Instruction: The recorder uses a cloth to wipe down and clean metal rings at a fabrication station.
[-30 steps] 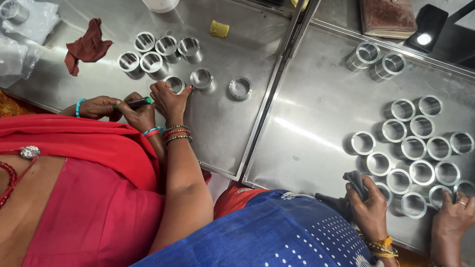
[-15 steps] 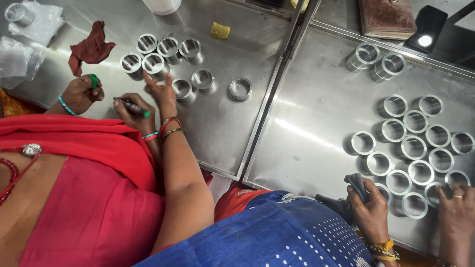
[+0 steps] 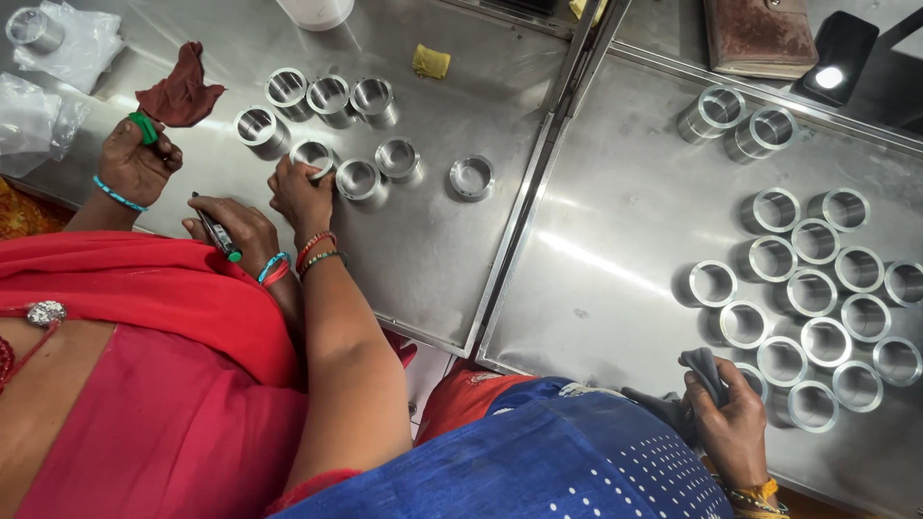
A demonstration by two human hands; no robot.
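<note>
Left hand (image 3: 300, 195) is reaching across the left worktop (image 3: 433, 250), fingers curling onto a steel ring (image 3: 314, 154) in the small cluster there. Right hand (image 3: 728, 423) is gripping a grey cloth (image 3: 704, 366) at the near edge of the big ring group (image 3: 817, 288). A co-worker's hands are holding a marker (image 3: 219, 235) and its green cap (image 3: 144, 127) just beside.

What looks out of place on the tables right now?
Nothing looks spilled or damaged. One metal ring sits apart from its group on the left table, and two rings stand away from the cluster on the right table.
</note>
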